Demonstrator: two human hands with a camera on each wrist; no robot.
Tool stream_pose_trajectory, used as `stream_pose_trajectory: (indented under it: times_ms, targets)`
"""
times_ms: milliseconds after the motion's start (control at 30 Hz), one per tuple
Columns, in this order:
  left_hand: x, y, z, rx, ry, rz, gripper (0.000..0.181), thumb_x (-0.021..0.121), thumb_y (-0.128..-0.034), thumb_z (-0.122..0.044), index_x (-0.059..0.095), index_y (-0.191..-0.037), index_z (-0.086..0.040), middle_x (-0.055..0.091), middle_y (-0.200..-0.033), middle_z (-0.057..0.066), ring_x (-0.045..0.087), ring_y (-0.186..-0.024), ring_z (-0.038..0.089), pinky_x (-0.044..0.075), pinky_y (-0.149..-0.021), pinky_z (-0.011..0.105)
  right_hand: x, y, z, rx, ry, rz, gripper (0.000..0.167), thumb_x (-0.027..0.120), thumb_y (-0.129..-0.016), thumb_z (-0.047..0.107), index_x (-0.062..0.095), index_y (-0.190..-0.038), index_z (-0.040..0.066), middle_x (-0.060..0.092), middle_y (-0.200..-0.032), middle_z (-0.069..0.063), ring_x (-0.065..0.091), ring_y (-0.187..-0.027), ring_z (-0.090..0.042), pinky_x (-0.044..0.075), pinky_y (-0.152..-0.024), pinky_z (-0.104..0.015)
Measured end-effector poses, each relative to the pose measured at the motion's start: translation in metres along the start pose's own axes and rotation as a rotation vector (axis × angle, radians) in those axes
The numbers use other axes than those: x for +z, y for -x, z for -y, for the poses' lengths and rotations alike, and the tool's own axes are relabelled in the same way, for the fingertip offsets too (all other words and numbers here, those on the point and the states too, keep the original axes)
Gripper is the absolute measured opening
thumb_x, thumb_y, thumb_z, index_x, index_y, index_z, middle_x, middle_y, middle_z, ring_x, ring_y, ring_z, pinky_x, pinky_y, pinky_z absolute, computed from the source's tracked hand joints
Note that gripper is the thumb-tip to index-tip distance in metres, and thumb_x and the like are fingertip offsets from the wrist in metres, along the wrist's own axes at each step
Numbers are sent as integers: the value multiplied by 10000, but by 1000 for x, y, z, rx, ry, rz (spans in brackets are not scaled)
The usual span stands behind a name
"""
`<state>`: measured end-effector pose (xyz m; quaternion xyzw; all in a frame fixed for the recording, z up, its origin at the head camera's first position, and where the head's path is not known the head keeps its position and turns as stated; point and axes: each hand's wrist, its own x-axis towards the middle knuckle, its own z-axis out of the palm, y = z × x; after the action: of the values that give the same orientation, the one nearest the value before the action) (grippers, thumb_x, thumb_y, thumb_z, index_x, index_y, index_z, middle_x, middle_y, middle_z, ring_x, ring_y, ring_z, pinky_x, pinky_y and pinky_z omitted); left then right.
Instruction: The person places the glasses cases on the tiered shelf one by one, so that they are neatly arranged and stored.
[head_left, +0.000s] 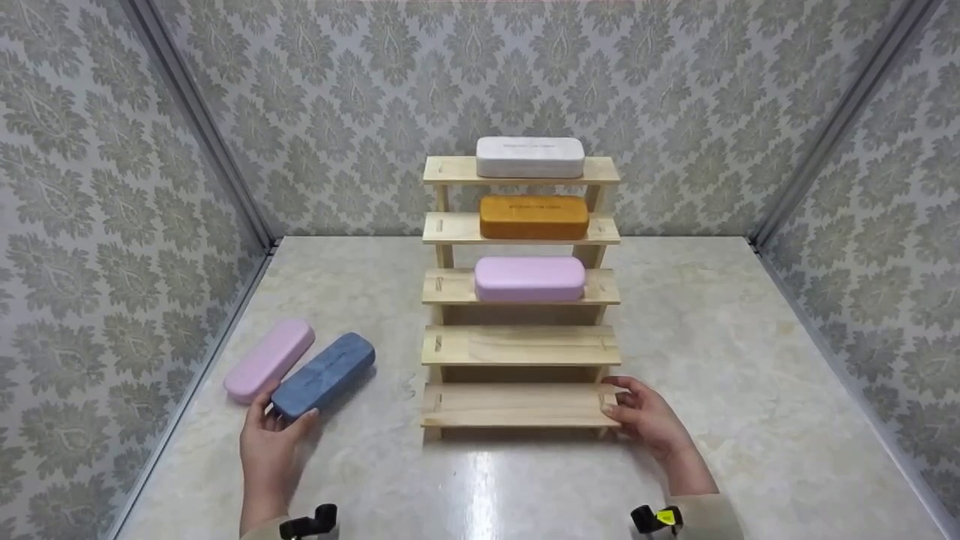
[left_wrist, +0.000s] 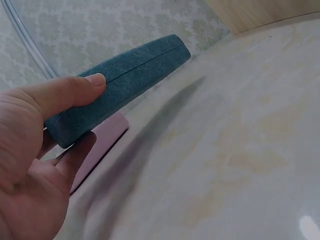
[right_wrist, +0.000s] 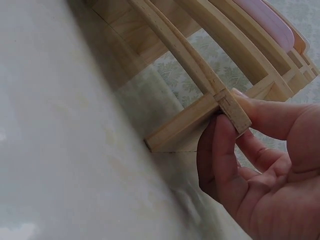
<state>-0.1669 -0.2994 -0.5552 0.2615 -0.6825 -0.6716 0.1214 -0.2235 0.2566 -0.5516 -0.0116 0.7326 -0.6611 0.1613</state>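
My left hand (head_left: 271, 442) grips the near end of a blue glasses case (head_left: 324, 376). In the left wrist view the thumb lies on one side of the blue case (left_wrist: 125, 80), fingers beneath, and the case is lifted off the table. Beside it a pink glasses case (head_left: 270, 360) lies on the table. My right hand (head_left: 651, 420) pinches the right end of the lowest step of a wooden tiered rack (head_left: 517, 405); in the right wrist view thumb and fingers clasp the board's end (right_wrist: 234, 111). White (head_left: 529, 157), orange (head_left: 534, 217) and pink (head_left: 529, 278) cases stand on the upper three steps.
The two lower steps, such as the fourth board (head_left: 521, 346), bear no case. The rack stands mid-table on a pale marbled tabletop (head_left: 697, 330). Patterned walls (head_left: 360, 112) enclose the back and both sides.
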Motion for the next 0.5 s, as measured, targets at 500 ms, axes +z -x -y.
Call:
stream_pose_trajectory:
  times_ms: [500]
  targets:
    - [13,20,-38,209,61,65,856,831,-754,116,466,-1507,-68,494,-1439,-10,516,-1244,43,464,-954,37,0,0,0,0,0,5,670,707,-964,138,370,-1515,-38,675,-1088,-7,694,-862,-116,581,-685,-262]
